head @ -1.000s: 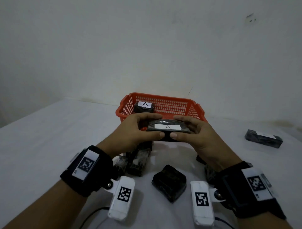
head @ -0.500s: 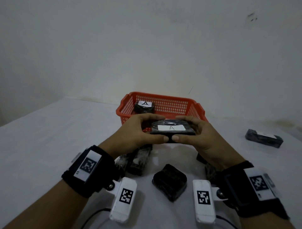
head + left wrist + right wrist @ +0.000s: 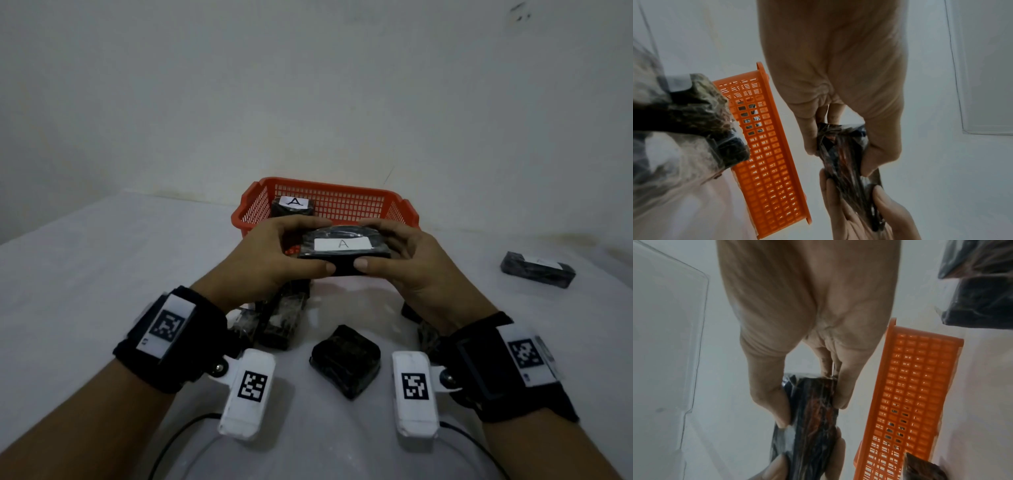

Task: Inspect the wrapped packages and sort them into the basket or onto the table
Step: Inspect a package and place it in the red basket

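Both hands hold one flat black wrapped package (image 3: 344,248) with a white label marked A, level and just in front of the orange basket (image 3: 346,202). My left hand (image 3: 274,260) grips its left end, my right hand (image 3: 404,260) its right end, thumbs on the near edge. The left wrist view shows the package (image 3: 844,154) pinched between thumb and fingers; the right wrist view shows the same package (image 3: 813,410). Another black package labelled A (image 3: 293,207) lies in the basket's left part. Several black packages lie on the table below the hands, one square package (image 3: 346,359) in the middle.
A long black package with a white label (image 3: 537,270) lies apart on the white table (image 3: 85,274) at the right. More wrapped packages (image 3: 281,318) sit under my left wrist. A plain wall stands behind the basket.
Both hands have carried the held package slightly forward and up toward the basket's near rim; its label now faces the head camera more squarely. Nothing else has moved.
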